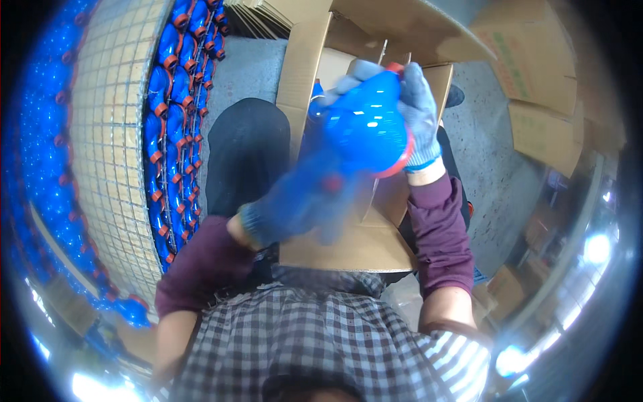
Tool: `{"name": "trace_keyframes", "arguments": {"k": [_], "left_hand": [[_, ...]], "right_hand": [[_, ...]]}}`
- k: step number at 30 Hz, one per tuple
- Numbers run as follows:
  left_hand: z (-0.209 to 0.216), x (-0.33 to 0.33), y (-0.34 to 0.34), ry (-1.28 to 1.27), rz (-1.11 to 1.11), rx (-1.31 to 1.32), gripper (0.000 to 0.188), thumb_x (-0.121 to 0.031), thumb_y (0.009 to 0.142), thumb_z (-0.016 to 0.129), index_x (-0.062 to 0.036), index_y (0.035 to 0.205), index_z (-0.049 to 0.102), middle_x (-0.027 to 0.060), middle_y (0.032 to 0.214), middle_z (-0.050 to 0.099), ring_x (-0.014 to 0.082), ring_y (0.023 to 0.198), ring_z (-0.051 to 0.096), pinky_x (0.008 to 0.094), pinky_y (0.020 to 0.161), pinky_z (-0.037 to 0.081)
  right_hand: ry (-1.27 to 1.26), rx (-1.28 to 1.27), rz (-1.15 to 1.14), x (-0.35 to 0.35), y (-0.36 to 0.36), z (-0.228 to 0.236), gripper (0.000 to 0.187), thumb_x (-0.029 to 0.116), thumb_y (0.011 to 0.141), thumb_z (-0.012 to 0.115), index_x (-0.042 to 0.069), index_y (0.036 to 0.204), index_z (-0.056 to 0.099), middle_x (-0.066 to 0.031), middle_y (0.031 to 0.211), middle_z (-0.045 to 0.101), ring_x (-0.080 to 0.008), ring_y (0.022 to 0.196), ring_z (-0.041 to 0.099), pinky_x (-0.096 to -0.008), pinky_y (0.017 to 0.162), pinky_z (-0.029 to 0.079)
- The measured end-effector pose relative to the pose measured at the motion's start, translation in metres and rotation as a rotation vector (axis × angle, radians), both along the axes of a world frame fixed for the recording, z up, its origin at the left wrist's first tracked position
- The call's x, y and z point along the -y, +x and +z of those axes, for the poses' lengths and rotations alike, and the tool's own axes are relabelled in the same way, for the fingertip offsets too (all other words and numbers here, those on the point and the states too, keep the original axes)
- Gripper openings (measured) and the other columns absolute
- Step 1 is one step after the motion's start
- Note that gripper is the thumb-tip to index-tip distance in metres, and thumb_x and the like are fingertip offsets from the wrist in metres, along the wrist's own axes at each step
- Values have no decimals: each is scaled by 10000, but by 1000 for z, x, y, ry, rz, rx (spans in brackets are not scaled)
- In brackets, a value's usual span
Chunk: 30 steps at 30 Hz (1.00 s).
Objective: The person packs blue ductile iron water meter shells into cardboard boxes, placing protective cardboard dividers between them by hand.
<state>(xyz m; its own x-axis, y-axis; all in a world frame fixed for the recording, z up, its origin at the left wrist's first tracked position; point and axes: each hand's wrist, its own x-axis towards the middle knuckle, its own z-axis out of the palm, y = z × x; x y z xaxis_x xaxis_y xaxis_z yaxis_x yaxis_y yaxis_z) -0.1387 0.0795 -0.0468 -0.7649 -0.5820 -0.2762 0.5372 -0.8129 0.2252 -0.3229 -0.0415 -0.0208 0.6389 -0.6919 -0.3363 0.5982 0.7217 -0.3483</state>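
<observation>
1. Wire-mesh rack (110, 147): a pale grid panel, bowed by the lens, well to the left of both gloved hands. Rows of blue bottles (175, 127) with orange-red collars hang packed along its right edge and behind it.

2. Cardboard box (348, 244): plain brown corrugated board with its flaps open, lying under and beyond both hands. Thin card dividers show inside, just below the right fingers. More brown cartons (542, 100) stand off to the right, well apart from the hands, on a grey concrete floor (251, 67).

3. Blue bottle (367, 124): glossy translucent blue plastic, bulbous and pear-shaped, with an orange-red rim along its wide lower-right edge. It is held over the open box. Its long axis runs roughly away from the wearer, the narrow end up toward the right fingertips and the broad end down toward the right wrist.

4. Right hand (418, 124): in a blue-grey knitted glove with a cream cuff and a maroon sleeve. Its fingers curl over the bottle's top and right side, grasping it.

5. Left hand (295, 201): same glove, heavily motion-blurred, just below and left of the bottle. Whether its fingers are clenched or released cannot be told.
</observation>
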Motion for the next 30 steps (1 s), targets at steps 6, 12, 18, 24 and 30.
{"name": "trace_keyframes", "arguments": {"k": [6,12,18,24,30], "left_hand": [[-16,20,-53,-1670,-479,1064,500,-509,844,533,-82,1103,569,73,809,635,238,876,605,397,773,459],[-15,-10,-28,-1669,-559,1361,373,-432,750,652,-106,931,662,75,869,641,253,918,609,397,791,464],[30,25,93,-1618,364,1455,267,-217,767,671,-86,998,649,106,973,644,267,848,624,365,782,480],[34,48,324,-51,1225,1033,338,-398,919,491,-87,1020,576,89,927,655,248,844,646,378,735,522],[16,130,416,190,1198,524,405,-473,912,451,-90,993,554,38,748,614,199,659,601,350,593,496]], "right_hand": [[-183,-500,-372,6,-65,-4,309,297,941,462,25,1015,589,-174,987,608,-322,966,596,-458,875,479],[-1210,-1957,-208,55,-8,-99,397,417,890,499,53,1007,605,-208,935,620,-388,951,583,-427,815,466],[-971,-2107,68,48,-92,-276,342,245,917,352,37,1043,593,-207,975,644,-357,924,618,-439,768,491],[327,-1271,-211,34,-87,-384,421,403,928,397,53,1024,610,-62,862,648,-265,743,601,-347,683,509],[380,-1057,-242,7,-31,-271,428,366,932,421,31,1163,554,-103,1032,632,-264,922,611,-363,827,488]]}}
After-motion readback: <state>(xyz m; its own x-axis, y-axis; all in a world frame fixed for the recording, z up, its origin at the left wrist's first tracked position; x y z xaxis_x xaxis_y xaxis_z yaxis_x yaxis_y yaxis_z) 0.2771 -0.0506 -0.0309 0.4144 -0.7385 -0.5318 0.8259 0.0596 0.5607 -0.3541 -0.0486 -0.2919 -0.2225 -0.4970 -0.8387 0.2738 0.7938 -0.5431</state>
